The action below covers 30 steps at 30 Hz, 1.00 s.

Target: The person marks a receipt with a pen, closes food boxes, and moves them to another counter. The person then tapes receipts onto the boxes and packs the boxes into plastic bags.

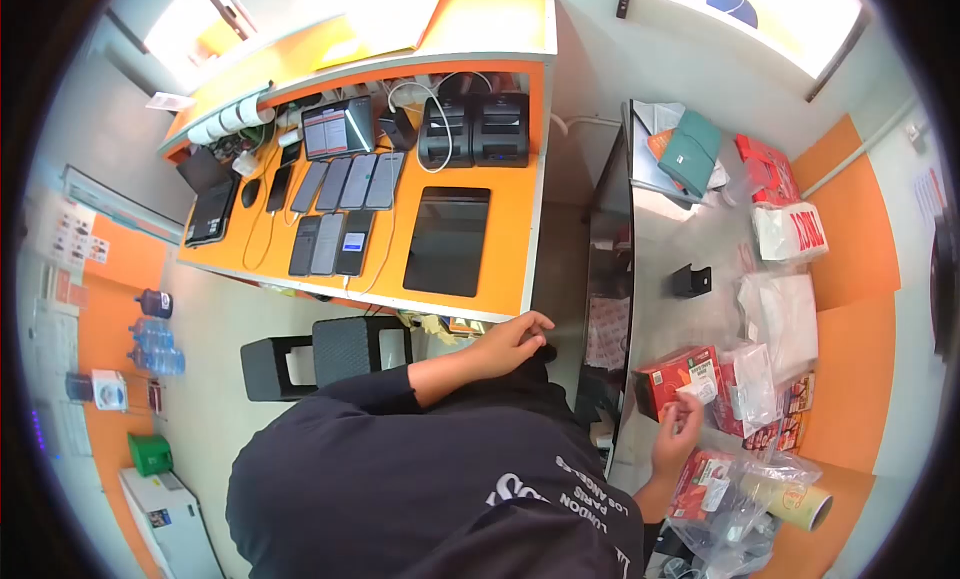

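My left hand (510, 345) is in front of my body, just below the near corner of the orange desk (512, 239). Its fingers are loosely bent and apart, with nothing in them. Nearest to it on the desk lies a dark tablet (447, 241). My right hand (680, 429) is by the side counter, fingers loosely curled, in front of a red box (680, 371). A small white paper or label (701, 390) shows at its fingertips; I cannot tell whether it is held or stuck to the box.
Several phones (357, 181), a laptop (338, 129) and two black printers (474, 129) stand on the desk. The counter bears a teal wallet (690, 154), a black holder (691, 281), plastic bags (778, 324) and another red box (702, 484). Black bins (362, 341) stand under the desk.
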### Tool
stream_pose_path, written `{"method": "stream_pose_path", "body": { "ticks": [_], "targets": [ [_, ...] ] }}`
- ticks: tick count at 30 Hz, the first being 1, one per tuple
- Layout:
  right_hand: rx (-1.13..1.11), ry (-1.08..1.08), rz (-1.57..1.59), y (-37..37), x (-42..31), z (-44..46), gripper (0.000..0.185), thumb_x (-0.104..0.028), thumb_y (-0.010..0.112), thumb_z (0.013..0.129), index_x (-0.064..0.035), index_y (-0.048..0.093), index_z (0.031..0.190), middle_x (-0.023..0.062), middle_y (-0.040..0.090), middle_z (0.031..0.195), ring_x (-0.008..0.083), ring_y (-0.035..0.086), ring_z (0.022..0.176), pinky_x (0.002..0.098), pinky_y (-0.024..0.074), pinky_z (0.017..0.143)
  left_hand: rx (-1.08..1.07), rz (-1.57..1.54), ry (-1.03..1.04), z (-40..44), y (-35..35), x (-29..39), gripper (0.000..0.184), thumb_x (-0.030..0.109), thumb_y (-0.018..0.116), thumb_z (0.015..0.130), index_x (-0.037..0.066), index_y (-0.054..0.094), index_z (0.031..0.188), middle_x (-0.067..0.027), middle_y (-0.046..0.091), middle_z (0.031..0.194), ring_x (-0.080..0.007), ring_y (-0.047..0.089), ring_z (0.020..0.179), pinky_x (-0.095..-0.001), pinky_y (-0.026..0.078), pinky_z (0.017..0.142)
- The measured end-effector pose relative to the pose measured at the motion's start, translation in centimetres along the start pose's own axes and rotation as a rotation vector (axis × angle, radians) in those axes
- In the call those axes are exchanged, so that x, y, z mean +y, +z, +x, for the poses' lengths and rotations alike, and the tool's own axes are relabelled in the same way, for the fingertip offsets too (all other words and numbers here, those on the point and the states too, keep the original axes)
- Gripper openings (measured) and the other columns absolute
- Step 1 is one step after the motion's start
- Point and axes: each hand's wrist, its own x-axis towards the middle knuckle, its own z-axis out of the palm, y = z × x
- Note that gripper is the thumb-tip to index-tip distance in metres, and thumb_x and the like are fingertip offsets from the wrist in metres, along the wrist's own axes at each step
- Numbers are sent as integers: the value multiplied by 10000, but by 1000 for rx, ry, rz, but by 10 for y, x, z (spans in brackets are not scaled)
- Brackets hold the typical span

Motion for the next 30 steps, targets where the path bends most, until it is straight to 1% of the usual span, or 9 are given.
{"method": "stream_pose_path", "body": {
  "ticks": [7,11,14,16,18,22,25,28,30],
  "targets": [
    [142,-444,-231,11,-48,70,208,42,540,944,-3,603,1137,125,600,1119,181,622,924,319,527,819,-5,-28,-76,13,-12,3,271,129,518,1031,66,550,1292,-63,634,1066,-125,621,892,-281,516,800],
    [109,-314,-45,14,-70,49,204,53,563,921,-7,613,1110,111,620,1061,181,645,823,298,540,744,-133,39,261,85,27,36,297,90,555,997,39,543,1289,-74,620,1039,-143,608,917,-297,507,811],
    [168,-81,60,-5,-60,12,202,51,564,926,-4,615,1113,101,621,1064,154,648,820,290,533,757,-318,261,635,152,86,115,326,60,566,948,39,568,1273,-153,609,1182,-338,628,1001,-387,510,903],
    [286,51,61,-19,-29,-25,199,48,566,930,-1,614,1116,102,622,1062,150,651,820,284,533,758,-441,202,779,210,149,144,301,66,539,973,25,577,1269,-166,621,1183,-289,609,1079,-372,485,948],
    [432,236,88,-35,-16,-65,195,41,568,939,4,611,1125,99,626,1061,144,656,825,275,530,761,-611,123,614,268,225,168,307,54,545,951,19,598,1251,-177,653,1187,-325,631,1085,-388,488,961],
    [787,449,133,-39,-28,-137,177,13,551,966,-14,601,1133,69,638,1051,128,644,826,264,521,754,-631,809,806,429,380,90,370,38,525,898,24,630,1253,-195,628,1306,-368,593,1203,-439,468,1028],
    [974,560,114,-21,-42,-179,152,-5,539,982,-23,600,1120,62,646,1038,118,633,819,258,517,751,-498,874,1179,511,437,8,340,115,534,870,25,647,1178,-140,660,1218,-311,599,1155,-419,447,1050],
    [1161,661,195,5,-56,-209,113,-26,531,1005,-19,601,1093,64,663,1003,111,630,820,250,513,753,-401,780,1277,511,437,8,213,119,557,849,58,666,1021,-146,678,1015,-299,641,1005,-441,500,918],
    [1208,716,168,23,-60,-223,109,-23,526,1010,-13,605,1084,68,667,996,115,636,820,253,515,755,-426,1055,1306,506,438,25,72,103,595,798,77,647,840,-130,686,889,-316,670,876,-441,533,792]
  ]
}}
